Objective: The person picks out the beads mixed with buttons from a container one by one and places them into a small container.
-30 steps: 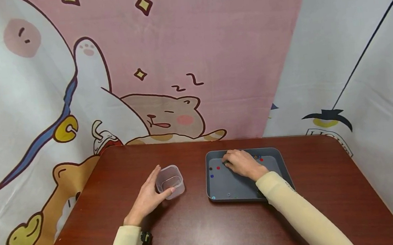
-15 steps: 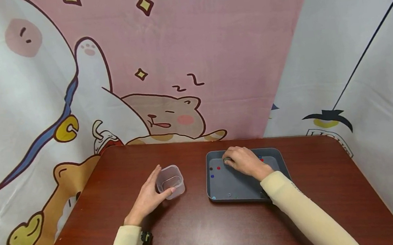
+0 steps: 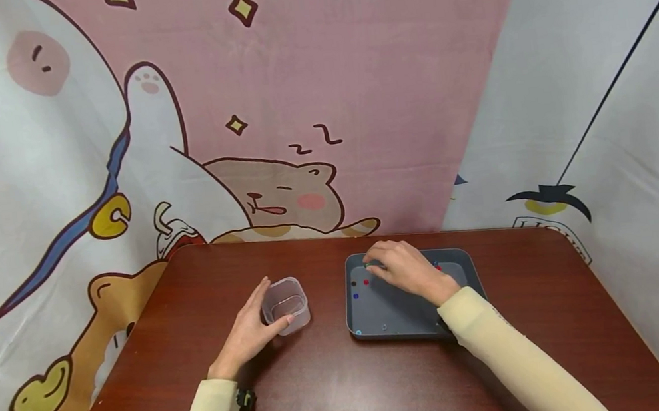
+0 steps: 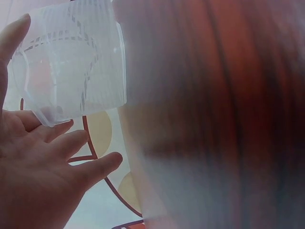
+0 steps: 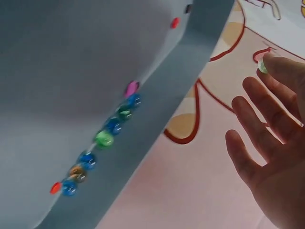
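Note:
My left hand (image 3: pixel 248 333) steadies a clear plastic container (image 3: pixel 296 305) on the table, thumb at its near side and fingers along its left wall. In the left wrist view the container (image 4: pixel 76 67) stands between thumb and fingers. Over the back left of a grey tray (image 3: pixel 397 305), my right hand (image 3: pixel 404 268) pinches a pale green glass marble (image 5: pixel 262 66) between thumb and index finger. Its other fingers are spread. Along the tray's far wall lies a row of blue, green and amber marbles (image 5: pixel 104 139), partly hidden by the right hand in the head view.
Small flat red (image 3: pixel 366 283), black (image 3: pixel 354 284) and blue pieces (image 3: pixel 356 296) lie at the tray's left side. A pink piece (image 5: pixel 131 88) and another red one (image 5: pixel 55 187) are by the marbles. A printed cloth (image 3: pixel 384 92) hangs behind the brown table (image 3: pixel 337 392).
My right hand has lifted from the tray's back part with the marble and shifted slightly left. The left hand and the container have stayed in place.

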`<state>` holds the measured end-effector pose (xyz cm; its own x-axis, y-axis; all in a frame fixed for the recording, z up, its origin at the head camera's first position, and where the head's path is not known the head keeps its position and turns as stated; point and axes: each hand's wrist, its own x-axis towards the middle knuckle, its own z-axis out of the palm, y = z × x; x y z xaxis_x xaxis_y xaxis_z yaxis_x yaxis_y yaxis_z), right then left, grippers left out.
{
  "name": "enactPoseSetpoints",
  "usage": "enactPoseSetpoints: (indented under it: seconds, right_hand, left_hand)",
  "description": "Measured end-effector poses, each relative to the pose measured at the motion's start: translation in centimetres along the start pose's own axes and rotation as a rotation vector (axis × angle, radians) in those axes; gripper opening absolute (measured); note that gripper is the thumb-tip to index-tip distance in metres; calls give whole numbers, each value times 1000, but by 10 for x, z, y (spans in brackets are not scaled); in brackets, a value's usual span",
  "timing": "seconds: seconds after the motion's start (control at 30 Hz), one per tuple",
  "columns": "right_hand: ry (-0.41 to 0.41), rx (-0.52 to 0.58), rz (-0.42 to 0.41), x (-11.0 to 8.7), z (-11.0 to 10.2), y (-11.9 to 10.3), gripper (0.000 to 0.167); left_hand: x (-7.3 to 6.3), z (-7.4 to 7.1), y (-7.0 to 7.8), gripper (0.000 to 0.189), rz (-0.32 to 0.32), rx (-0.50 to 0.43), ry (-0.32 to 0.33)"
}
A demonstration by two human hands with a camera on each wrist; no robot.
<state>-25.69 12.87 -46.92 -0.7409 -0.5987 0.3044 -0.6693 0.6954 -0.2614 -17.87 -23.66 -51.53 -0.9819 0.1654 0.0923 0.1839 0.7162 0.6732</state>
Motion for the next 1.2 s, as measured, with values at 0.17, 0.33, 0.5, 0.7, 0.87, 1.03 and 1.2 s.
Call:
enactPoseSetpoints:
  seconds: [0.17,0.33,0.5,0.7,0.87,1.03,1.2]
  right_hand:
    - [25,29,-42,4,-4,-16,21]
    - [35,70,-62,8,-6,-34,20]
    - [60,117,-76,10,-4,-51,18]
    - [100,181,-97,13,3,-71,17]
    - [108,240,-83,16,13,-85,16]
    - [99,300,-41,21,28,-98,19]
    - [105,358,-15,24,42,-109,21]
  left_hand:
    - [-1,0,0,106,-3,-3,1]
    - [-2,0,0,106,-1,0,4]
    - [-2,0,-1,106,2,6,8]
    - [-1,1,-1,105,1,9,9]
    - [0,1,-1,105,17,10,15]
    - [0,1,-1,104,32,10,21]
    - [1,2,-1,102,33,8,26]
